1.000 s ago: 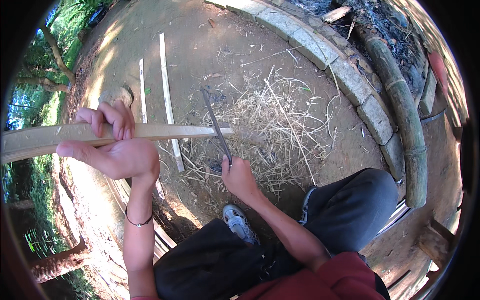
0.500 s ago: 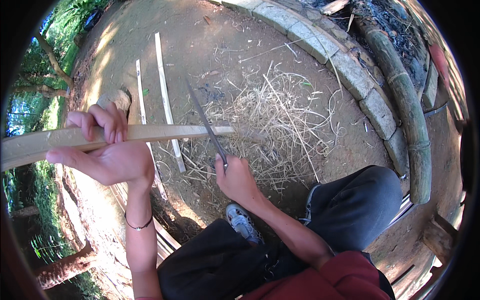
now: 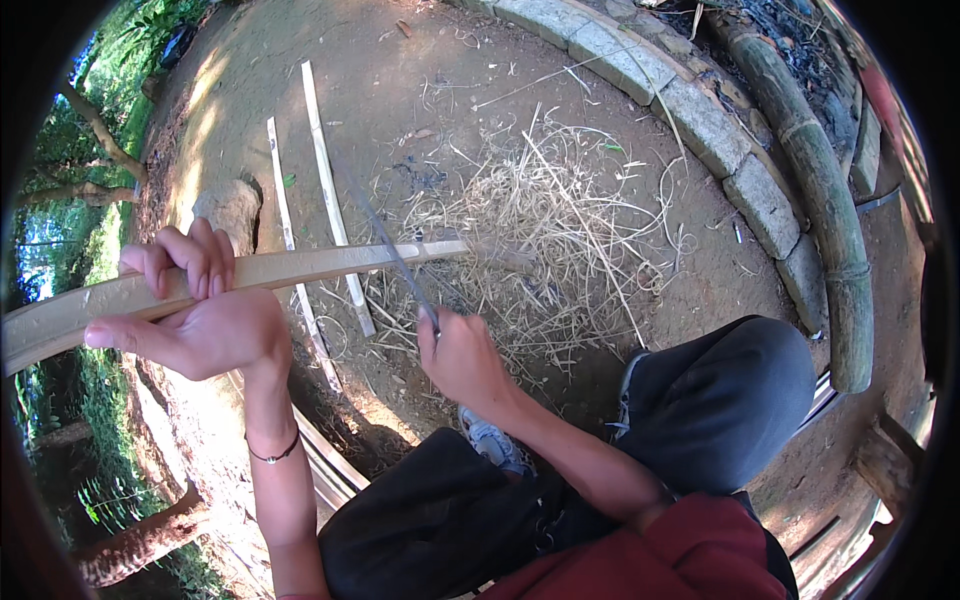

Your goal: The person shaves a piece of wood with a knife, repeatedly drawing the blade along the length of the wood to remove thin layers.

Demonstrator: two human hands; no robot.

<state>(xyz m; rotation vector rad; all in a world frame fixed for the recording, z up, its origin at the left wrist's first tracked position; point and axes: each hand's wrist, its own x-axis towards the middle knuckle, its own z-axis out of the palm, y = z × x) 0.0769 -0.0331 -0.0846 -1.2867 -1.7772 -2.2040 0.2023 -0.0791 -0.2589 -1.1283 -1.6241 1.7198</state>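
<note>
A long, pale split-bamboo strip (image 3: 325,264) runs from the left rim to the middle of the head view. My left hand (image 3: 225,325) holds it, fingers curled over the top and thumb stretched along beneath. My right hand (image 3: 465,362) is closed around the handle of a long, narrow knife (image 3: 398,258). Its blade crosses the strip near the far end and is blurred toward the tip. Most of the handle is hidden in my fist. Beyond and below the strip lies a heap of thin, curly shavings (image 3: 560,215).
Two pale strips (image 3: 322,160) lie on the dirt beyond my left hand, near a cut stump (image 3: 230,208). A curved stone border (image 3: 715,135) and a thick bamboo pole (image 3: 825,190) stand at the right. My bent knees (image 3: 740,400) flank the work.
The knife has slid along the strip toward my left hand, away from the strip's far end. My left hand has shifted slightly left with the strip.
</note>
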